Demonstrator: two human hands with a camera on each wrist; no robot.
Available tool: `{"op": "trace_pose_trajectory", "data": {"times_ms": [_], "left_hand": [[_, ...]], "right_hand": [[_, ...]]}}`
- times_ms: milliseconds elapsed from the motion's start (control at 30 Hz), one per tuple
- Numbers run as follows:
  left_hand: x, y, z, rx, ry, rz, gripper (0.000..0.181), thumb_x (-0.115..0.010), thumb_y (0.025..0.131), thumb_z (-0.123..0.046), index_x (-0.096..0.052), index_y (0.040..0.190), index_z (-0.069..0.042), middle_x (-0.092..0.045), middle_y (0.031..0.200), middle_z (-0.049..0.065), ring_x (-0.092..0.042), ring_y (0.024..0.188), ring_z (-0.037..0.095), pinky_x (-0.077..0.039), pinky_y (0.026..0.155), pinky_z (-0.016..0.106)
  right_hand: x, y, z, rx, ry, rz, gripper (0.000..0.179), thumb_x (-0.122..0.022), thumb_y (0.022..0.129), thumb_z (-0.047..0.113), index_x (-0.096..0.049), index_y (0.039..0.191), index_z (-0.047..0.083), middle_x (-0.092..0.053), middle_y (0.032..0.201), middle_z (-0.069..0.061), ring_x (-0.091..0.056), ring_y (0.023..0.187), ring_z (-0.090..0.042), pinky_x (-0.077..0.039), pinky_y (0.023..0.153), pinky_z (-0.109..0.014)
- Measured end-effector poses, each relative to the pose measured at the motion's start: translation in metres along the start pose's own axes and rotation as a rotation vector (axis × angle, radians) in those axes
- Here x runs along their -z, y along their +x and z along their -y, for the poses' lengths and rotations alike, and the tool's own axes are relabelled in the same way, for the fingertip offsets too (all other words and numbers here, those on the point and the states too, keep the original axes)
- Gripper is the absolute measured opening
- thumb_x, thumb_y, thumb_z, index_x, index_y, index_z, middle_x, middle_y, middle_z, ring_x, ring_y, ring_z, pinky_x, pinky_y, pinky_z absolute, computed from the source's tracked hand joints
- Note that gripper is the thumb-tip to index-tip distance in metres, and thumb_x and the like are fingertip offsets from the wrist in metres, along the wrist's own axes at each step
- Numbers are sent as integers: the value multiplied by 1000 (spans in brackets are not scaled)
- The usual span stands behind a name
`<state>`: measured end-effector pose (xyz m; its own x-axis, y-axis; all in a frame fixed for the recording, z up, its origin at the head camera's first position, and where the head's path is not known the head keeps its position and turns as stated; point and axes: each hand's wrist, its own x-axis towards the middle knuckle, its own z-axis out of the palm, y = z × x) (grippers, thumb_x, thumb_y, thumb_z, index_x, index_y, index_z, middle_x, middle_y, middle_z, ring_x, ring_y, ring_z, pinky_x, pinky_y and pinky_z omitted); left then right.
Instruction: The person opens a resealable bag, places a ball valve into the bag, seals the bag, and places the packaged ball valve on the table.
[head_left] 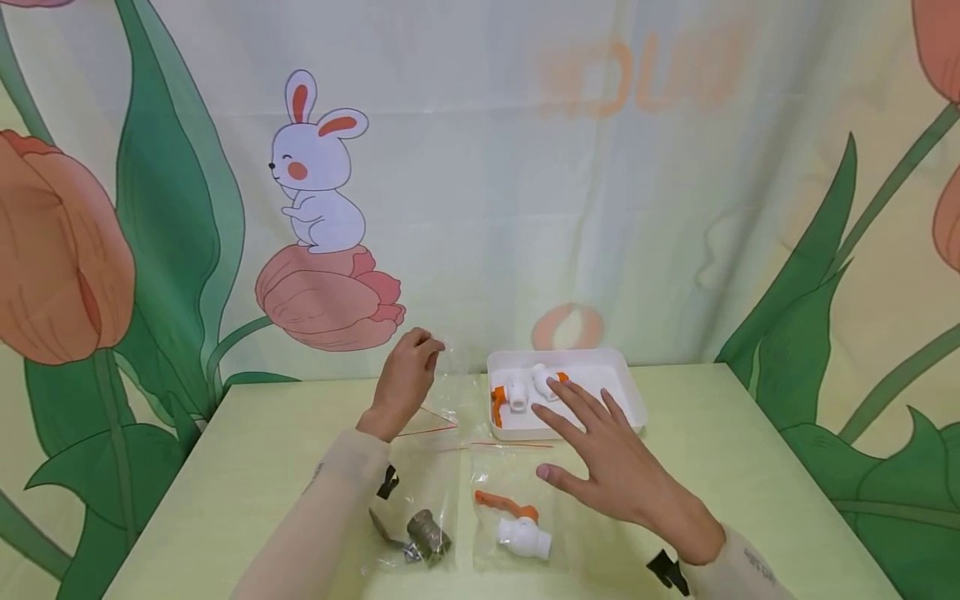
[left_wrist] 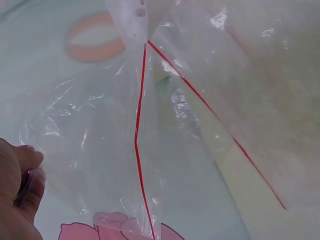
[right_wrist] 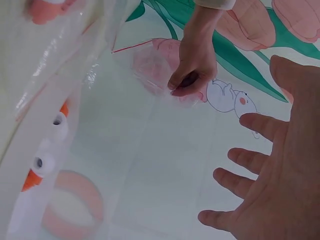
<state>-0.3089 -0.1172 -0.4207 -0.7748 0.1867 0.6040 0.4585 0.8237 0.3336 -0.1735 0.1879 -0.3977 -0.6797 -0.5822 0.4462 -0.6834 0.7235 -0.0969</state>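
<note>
Zip bag [left_wrist: 90, 140]: left hand [head_left: 405, 379] pinches its edge, left of white tray [head_left: 525, 432]. Right hand [head_left: 618, 458] spread near tray. Likely best kept taut, pinched lightly.

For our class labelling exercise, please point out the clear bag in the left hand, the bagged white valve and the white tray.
Clear bag [left_wrist: 90, 145]: left wrist view, its transparent film.
Bagged white valve [head_left: 525, 539]: head view, its body.
White tray [head_left: 598, 370]: head view, its bare floor.

Right-hand fingers [head_left: 573, 403] partly cover one white valve [head_left: 542, 381]; orange lettering [head_left: 617, 79] is blurred.
</note>
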Motion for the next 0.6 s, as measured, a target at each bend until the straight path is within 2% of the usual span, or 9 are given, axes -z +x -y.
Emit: {"op": "trace_pose_trajectory", "data": {"times_ms": [100, 267, 500, 600], "left_hand": [[9, 4, -3, 0, -46, -75, 13, -63, 93, -1, -73, 100, -4, -61, 101, 11, -63, 93, 26, -59, 82, 36], [26, 11, -10, 47, -167, -192, 10, -66, 91, -1, -73, 97, -3, -61, 95, 10, -63, 87, 25, -59, 78, 38], [44, 17, -22, 83, -330, -338, 7, -69, 89, -1, -74, 93, -2, -65, 91, 12, -68, 79, 27, -56, 76, 42], [50, 17, -27, 91, -385, -376, 6, -69, 88, -2, -74, 93, -1, -66, 89, 13, -68, 79, 25, -57, 75, 37]], "right_hand": [[8, 7, -2, 2, 7, -11, 69, -56, 93, 56, -33, 153, 30, -21, 164, 0, -25, 150, -29, -18, 118, -64], [21, 17, -2, 9, 10, -38, 72, -60, 92, 53, -31, 154, 29, -22, 164, -1, -24, 150, -27, -18, 118, -63], [34, 30, -3, 76, 37, -133, 77, -62, 90, 53, -31, 154, 24, -28, 161, -6, -30, 147, -28, -26, 117, -57], [38, 33, -2, 85, 74, -157, 82, -66, 88, 52, -30, 155, 22, -29, 160, -6, -33, 145, -29, -32, 114, -54]]}}
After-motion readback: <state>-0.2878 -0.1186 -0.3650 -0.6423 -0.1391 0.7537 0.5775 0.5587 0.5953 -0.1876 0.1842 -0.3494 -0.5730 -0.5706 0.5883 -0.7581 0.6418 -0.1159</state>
